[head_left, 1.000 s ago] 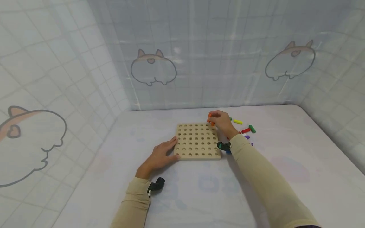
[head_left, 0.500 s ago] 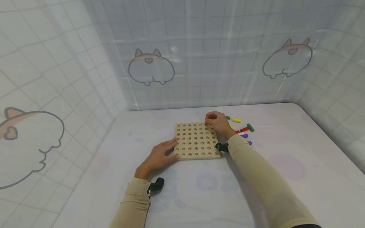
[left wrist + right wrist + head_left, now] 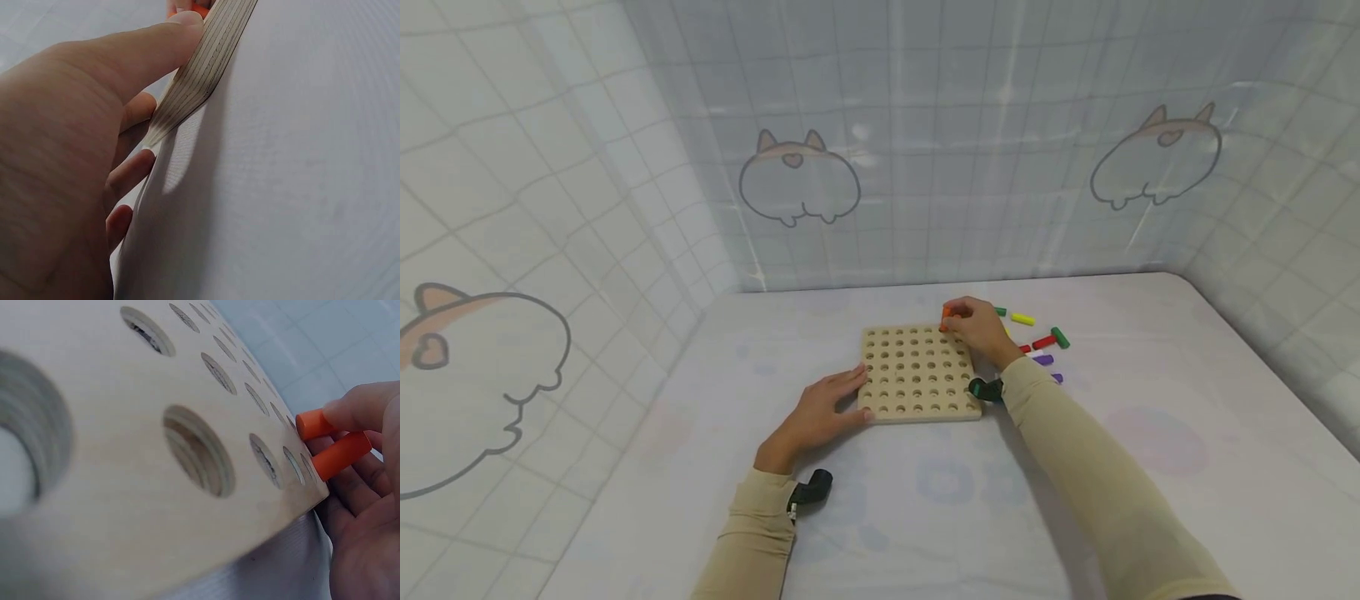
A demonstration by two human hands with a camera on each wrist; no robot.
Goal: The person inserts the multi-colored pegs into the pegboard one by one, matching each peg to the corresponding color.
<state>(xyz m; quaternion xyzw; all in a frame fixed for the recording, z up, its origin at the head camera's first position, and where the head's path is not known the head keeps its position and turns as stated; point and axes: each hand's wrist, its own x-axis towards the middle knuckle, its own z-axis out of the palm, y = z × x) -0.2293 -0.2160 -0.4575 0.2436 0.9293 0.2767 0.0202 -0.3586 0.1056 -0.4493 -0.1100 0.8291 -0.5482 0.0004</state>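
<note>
A square pale wooden board (image 3: 923,372) with rows of round holes lies on the table. My left hand (image 3: 820,412) rests at its near left corner, fingers against the left side and the thumb (image 3: 169,40) on the front edge. At the far right corner, my right hand (image 3: 983,325) pinches an orange peg (image 3: 312,424) upright between thumb and fingers. That peg's lower end is right at a hole in the far row. A second orange peg (image 3: 344,454) stands in the corner hole beside it, partly behind my fingers in the head view.
Loose pegs lie right of the board, among them a yellow peg (image 3: 1022,318), a green peg (image 3: 1060,337), a red peg (image 3: 1043,342) and a purple peg (image 3: 1043,360). My right forearm (image 3: 1075,450) overlaps part of this side. A tiled-pattern curtain (image 3: 925,208) rises behind the table.
My right hand has shifted slightly left and lowered the orange peg from above the board to a far-row hole. My left hand has stayed at the board's corner.
</note>
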